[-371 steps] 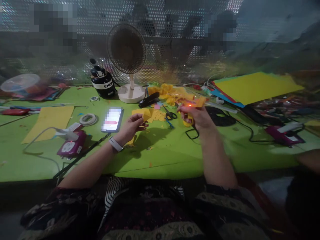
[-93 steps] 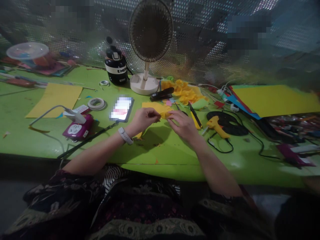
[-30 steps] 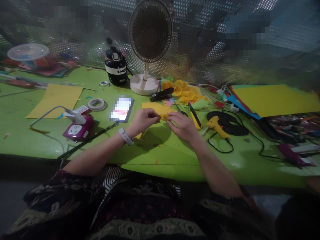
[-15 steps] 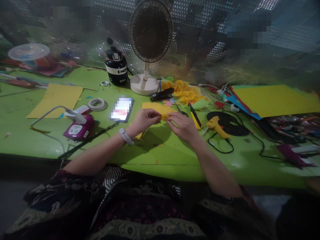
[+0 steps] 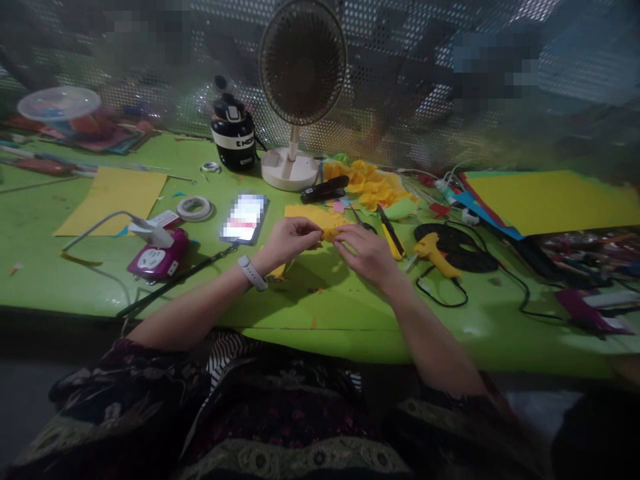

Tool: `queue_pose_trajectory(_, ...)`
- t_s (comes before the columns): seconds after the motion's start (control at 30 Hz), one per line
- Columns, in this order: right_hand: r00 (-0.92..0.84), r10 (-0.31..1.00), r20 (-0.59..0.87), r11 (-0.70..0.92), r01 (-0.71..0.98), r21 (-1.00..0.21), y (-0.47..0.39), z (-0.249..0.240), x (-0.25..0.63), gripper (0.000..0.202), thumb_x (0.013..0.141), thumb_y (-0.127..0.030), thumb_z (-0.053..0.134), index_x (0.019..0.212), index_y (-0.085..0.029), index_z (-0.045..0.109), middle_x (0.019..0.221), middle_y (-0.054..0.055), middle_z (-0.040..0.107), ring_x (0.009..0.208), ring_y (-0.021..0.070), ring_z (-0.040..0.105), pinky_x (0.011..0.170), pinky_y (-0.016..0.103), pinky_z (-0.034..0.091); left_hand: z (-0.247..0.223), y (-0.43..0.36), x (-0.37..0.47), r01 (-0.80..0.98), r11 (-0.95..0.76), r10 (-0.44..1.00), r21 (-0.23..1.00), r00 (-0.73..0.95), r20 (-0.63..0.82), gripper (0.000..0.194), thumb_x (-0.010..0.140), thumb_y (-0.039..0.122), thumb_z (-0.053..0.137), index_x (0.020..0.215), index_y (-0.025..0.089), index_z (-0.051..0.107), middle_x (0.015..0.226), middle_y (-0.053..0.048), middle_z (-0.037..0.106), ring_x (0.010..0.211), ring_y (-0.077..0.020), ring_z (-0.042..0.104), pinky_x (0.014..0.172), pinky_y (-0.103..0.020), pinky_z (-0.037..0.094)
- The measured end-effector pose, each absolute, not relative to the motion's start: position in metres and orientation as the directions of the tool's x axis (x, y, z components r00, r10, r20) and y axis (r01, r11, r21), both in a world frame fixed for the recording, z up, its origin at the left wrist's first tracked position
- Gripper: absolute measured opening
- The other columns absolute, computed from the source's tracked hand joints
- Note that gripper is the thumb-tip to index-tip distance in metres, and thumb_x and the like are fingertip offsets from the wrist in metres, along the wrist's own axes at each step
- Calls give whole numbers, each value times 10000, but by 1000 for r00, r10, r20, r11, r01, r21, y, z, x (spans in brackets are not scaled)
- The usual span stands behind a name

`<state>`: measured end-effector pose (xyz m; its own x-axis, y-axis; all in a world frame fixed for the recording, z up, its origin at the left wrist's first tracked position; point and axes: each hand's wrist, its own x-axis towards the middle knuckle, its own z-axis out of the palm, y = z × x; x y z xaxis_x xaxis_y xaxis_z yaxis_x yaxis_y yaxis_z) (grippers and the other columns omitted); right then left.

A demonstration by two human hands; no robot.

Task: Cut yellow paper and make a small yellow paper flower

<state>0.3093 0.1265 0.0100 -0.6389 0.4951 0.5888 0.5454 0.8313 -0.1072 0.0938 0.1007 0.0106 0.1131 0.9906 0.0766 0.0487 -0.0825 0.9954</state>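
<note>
Between my two hands is a small crumpled yellow paper piece. My left hand, with a pale watch on its wrist, pinches the piece from the left. From the right, the fingertips of my right hand close on it. Behind the fingers a flat yellow paper lies on the green table. Just right of my right hand lie a yellow-and-black cutter and a yellow glue gun.
Farther back stand a fan and a dark bottle. A stapler lies near ruffled orange paper. Leftward are a phone, tape and a purple power adapter; coloured sheets lie right.
The small yellow piece looks slightly turned between my fingertips. Both hands stay in nearly the same place.
</note>
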Motion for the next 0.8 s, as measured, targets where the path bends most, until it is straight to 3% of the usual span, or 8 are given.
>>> queue_pose_trajectory(0.53,-623,493,608,842,517,-152,126,9,308,176,992,-225,568,998,-208,744,1079,97,771,988,241,733,889,403,590,6,104,95,60,-51,994,997,96,45,75,814,167,751,861,117,721,780,-66,756,690,-135,746,719,-280,633)
queue_pose_trajectory(0.8,-617,496,612,844,508,-173,123,12,308,166,992,-225,575,978,-212,739,1076,100,773,986,235,735,879,390,598,2,104,95,99,-114,990,989,96,104,55,838,179,729,851,125,724,775,-69,756,670,-132,741,687,-269,631)
